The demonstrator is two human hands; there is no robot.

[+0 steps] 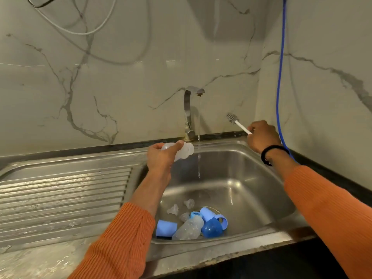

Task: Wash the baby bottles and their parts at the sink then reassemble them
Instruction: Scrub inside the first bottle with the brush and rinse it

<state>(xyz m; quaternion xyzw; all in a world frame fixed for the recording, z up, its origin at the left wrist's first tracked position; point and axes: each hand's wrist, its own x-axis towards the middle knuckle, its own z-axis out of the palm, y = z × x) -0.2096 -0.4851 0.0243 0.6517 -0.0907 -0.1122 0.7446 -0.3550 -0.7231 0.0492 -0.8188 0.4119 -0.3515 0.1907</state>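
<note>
One clear plastic baby bottle (182, 151) gripped in left hand (161, 158) beside thin tap stream (199, 137), white-handled bristle brush (237, 122) clenched in right hand (261, 135), second clear bottle (188, 228), blue caps (210, 228), clear teats (173, 209) unwashed in steel sink (251, 178), reassembly pending.

The left hand (161, 156) covers most of the clear bottle (182, 151) it grips, so only the open end shows. The right hand (262, 135) hides the lower end of the brush (235, 122) handle. In the sink (251, 178), the blue sponge (166, 227) is partly behind the left sleeve (124, 238), and the near rim cuts off the base of the second bottle (188, 228). The small clear pieces (173, 209) are too faint to identify. The blue hose (280, 77) and white cable (80, 31) run off the top edge.
</note>
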